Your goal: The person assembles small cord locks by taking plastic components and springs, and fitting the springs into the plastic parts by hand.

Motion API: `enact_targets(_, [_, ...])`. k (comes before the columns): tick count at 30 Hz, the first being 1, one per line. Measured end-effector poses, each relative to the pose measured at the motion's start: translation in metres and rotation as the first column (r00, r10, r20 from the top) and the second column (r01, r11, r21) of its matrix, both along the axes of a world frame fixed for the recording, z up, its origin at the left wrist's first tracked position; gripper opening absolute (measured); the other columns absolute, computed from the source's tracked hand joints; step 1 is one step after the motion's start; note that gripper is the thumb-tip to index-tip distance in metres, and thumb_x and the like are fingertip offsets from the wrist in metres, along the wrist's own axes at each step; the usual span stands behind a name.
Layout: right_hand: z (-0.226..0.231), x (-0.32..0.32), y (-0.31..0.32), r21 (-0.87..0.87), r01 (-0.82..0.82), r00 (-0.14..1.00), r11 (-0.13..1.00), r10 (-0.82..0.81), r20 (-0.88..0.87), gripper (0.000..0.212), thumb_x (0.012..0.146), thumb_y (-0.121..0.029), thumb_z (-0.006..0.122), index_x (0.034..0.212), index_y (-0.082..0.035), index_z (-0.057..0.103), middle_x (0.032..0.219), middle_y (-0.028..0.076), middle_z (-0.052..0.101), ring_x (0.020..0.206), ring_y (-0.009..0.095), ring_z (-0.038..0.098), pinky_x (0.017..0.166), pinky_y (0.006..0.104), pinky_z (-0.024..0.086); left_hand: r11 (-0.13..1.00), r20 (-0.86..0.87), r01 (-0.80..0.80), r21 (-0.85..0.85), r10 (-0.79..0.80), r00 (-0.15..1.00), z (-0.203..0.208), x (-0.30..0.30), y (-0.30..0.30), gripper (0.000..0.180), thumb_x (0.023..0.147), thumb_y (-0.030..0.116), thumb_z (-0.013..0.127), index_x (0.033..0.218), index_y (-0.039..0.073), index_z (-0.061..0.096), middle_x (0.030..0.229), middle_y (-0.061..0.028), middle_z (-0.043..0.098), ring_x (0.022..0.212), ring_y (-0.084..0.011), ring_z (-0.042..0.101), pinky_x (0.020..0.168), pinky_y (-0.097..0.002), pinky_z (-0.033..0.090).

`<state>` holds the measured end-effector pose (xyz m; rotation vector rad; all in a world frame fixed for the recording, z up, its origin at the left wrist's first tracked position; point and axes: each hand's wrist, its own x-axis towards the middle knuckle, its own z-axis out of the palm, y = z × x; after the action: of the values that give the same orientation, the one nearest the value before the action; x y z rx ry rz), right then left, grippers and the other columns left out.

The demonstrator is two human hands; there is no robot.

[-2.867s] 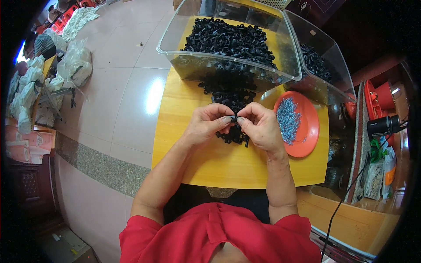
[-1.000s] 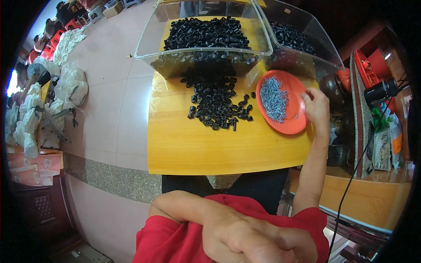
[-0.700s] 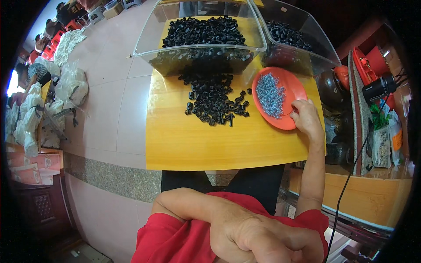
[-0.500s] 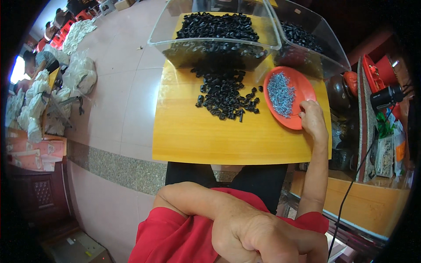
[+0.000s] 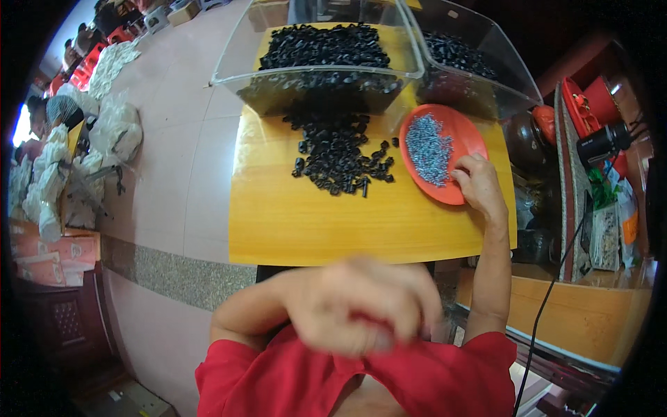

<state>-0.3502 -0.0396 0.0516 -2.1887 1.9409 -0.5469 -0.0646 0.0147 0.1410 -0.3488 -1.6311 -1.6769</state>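
Observation:
My right hand (image 5: 479,186) is over the lower right part of an orange-red oval plate (image 5: 467,137), fingers bent and tips pressed together beside the small silver screws (image 5: 429,149) heaped on the plate. Whatever the fingertips pinch is too small to make out. My left hand (image 5: 361,306) is raised close in front of my chest, off the table; its fingers look curled but motion smears them. Left of the plate, small black plastic parts (image 5: 340,156) lie in a loose pile on the yellow table (image 5: 361,229).
Two clear plastic bins, one at the back (image 5: 319,75) and one at the back right (image 5: 472,83), hold many black parts. A shelf (image 5: 577,306) with jars and a black cable stands at right. Plastic bags (image 5: 114,132) and other people are at far left.
My left hand has moved up and away from my body toward the table edge. My right hand stays at the plate, its fingertips nearer the screws. The whole view has shifted slightly.

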Motion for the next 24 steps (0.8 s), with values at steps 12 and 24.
enact_targets(12, [-0.003,0.005,-0.069,-0.170,0.096,0.995,0.981,-0.097,0.002,0.025,0.074,-0.010,0.060,0.097,0.000,0.059,0.089,0.021,0.060,0.086,0.037,0.056,0.077,0.0406,0.045,0.174,0.161,-0.268,-0.948,0.985,0.067,-0.094,-0.051,-0.116,0.018,0.066,0.008,0.060,0.083,0.004,0.063,0.087,-0.0096,0.057,0.085,-0.0278,0.052,0.072,-0.0371,0.040])
enact_targets(24, [-0.018,0.018,-0.081,0.021,0.151,0.972,0.988,-0.152,0.178,0.015,0.073,-0.005,0.058,0.087,-0.002,0.062,0.082,0.021,0.061,0.080,0.035,0.059,0.070,0.0415,0.046,0.203,0.193,-0.339,-0.919,0.979,0.061,-0.122,-0.063,-0.139,0.012,0.064,0.008,0.056,0.071,0.006,0.065,0.076,-0.0160,0.058,0.077,-0.0325,0.054,0.067,-0.0400,0.041])
